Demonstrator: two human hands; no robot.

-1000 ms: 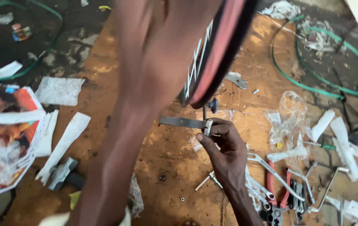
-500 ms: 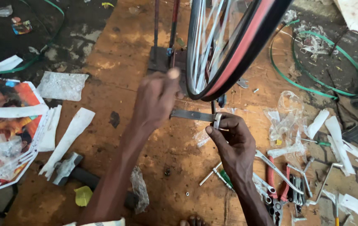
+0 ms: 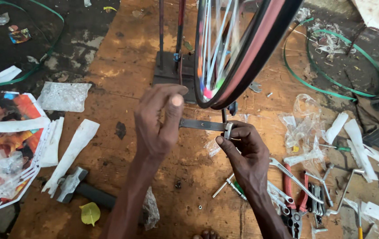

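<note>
Grey metal bar [image 3: 202, 125], flat, narrow, both hands gripping.

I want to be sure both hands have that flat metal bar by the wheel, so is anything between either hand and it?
Nothing visible. The left hand grips one end of the bar, and the right hand pinches the other end, just below the wheel.
</note>
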